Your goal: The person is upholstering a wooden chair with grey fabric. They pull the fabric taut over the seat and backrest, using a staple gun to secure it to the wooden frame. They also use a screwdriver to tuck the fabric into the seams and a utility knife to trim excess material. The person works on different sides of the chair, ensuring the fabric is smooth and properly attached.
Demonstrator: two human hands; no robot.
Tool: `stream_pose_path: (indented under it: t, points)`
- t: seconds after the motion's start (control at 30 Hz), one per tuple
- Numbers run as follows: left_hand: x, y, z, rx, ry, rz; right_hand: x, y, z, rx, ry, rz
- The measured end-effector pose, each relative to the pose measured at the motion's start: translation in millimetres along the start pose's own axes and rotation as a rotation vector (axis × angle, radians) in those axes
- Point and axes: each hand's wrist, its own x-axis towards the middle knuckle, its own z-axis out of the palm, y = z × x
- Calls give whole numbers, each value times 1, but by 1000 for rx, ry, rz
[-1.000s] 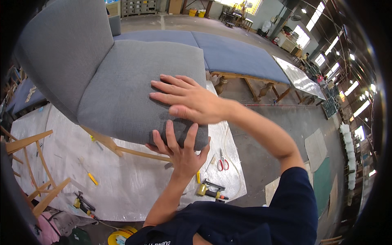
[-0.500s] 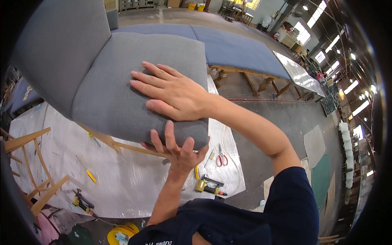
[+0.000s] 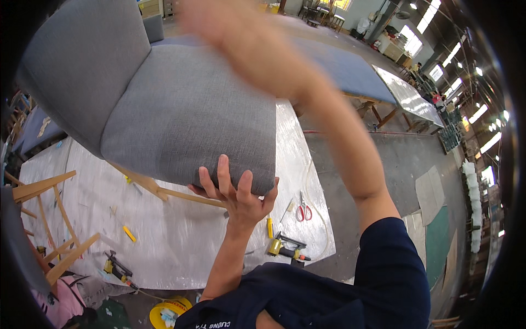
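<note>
A grey upholstered chair (image 3: pixel 192 104) stands on a plastic-covered worktable, its backrest (image 3: pixel 82 71) to the left and a wooden leg (image 3: pixel 139 183) showing under the seat. My left hand (image 3: pixel 241 200) grips the front edge of the seat from below, its fingertips curled up over the fabric. Above the far part of the seat, my right hand (image 3: pixel 224 27) is raised and smeared by motion, so its fingers cannot be made out. It covers part of the seat's far right side.
On the worktable (image 3: pixel 181 252) lie red-handled scissors (image 3: pixel 303 211), a staple gun (image 3: pixel 286 248), another staple gun (image 3: pixel 116 270) and a yellow-handled knife (image 3: pixel 129 234). Wooden chair legs (image 3: pixel 60 219) stand at the left. A yellow bucket (image 3: pixel 159 315) sits below; a blue padded table (image 3: pixel 339 68) is beyond.
My right hand has lifted off the seat, where it lay flat, and swung up and away. The left hand keeps its hold on the front edge.
</note>
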Motion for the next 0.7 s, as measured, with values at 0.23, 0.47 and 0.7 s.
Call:
stream_pose_path:
  t: [0.23, 0.47, 0.7]
  points:
    - [12, 0, -8, 66, -77, 44, -28, -14, 19, 185, -302, 175]
    - [13, -5, -19, 123, -91, 25, 102, -14, -70, 88, 168, -56]
    - [5, 3, -9, 62, -57, 44, 46, -12, -45, 50, 234, 169]
